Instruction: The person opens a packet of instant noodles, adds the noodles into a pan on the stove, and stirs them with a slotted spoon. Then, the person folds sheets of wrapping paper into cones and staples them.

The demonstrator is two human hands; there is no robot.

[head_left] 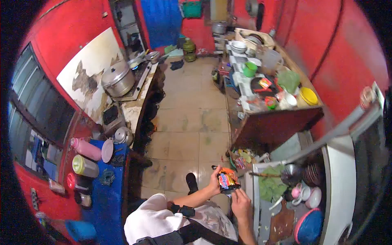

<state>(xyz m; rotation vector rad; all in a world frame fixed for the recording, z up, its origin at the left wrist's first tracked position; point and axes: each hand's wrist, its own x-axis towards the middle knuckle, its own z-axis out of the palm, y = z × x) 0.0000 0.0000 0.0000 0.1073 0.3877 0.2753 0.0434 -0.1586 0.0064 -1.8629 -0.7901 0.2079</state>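
A glossy orange and black food packet (228, 182) with large printed lettering is held in front of my body, low in the view. My left hand (214, 183) is closed around its left side, the thumb along the edge. At the packet's lower right edge are the fingers of my right hand (241, 202), bent and pinching it; the fingertips are partly hidden. Just right of my hands stands a low open cabinet (256, 204) with a green leafy-looking heap (271, 185), a dark pan (290, 173) and pink and white cups (302, 192).
On the left, a stove counter carries a large lidded pot (118, 79); a blue-covered table (104, 200) holds a pink jug (86, 149). At right, a crowded counter has a green mug (249, 69) and yellow bowl (308, 96). Tiled floor (183, 122) runs between. A gas cylinder (189, 50) stands behind.
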